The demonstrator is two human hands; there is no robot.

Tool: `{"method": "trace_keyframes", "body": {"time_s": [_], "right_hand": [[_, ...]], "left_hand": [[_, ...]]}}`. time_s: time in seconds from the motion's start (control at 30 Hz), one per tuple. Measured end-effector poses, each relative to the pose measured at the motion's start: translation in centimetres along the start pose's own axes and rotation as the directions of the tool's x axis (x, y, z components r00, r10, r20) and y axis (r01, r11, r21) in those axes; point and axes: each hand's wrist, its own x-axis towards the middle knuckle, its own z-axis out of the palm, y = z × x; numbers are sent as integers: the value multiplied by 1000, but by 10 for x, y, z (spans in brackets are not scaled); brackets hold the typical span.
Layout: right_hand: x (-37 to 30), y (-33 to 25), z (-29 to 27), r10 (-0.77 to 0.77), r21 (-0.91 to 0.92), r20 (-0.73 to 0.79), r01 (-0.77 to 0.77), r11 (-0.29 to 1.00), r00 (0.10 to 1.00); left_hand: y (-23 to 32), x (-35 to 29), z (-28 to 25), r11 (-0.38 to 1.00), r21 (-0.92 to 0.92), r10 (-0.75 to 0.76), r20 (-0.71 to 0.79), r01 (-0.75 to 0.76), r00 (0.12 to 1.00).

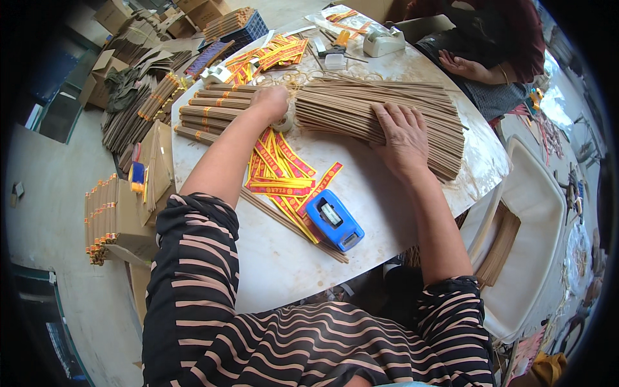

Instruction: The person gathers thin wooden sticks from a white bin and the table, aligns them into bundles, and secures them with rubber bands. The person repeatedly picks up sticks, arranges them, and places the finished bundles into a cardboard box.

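A wide heap of loose brown incense sticks [335, 109] lies across the table. On its right part my right hand [401, 132] rests, with fingers stretched over the sticks. My left hand [271, 104] is closed between the heap's left end and several banded incense bundles [213, 113]; whatever it holds is hidden. Just below that hand, a pale round item [284, 122] shows in part. Red and yellow paper strips [277, 164] are strewn nearer to me. Over their near end stands a blue tape dispenser [335, 219], beside a few loose sticks [284, 216].
More strips [274, 55], a white tape dispenser [384, 42] and a small clear box [335, 61] occupy the table's far side. A co-worker's hand [464, 66] is at the far right. Stacked bundles [103, 213] stand at left; a white tub [525, 219] holds sticks at right.
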Motion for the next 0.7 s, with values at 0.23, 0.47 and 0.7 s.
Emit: {"method": "trace_keyframes", "body": {"time_s": [0.23,0.47,0.7], "right_hand": [[-3,1,-3,-58,31,26,57,998,998],[-2,4,-7,-42,52,109,36,998,993],[-9,5,-14,-49,7,289,49,999,956]], "left_hand": [[-8,12,11,996,85,34,33,-36,999],[-3,5,-23,967,-3,-253,-16,253,967],[-10,-5,-23,963,-48,-262,92,267,961]]}}
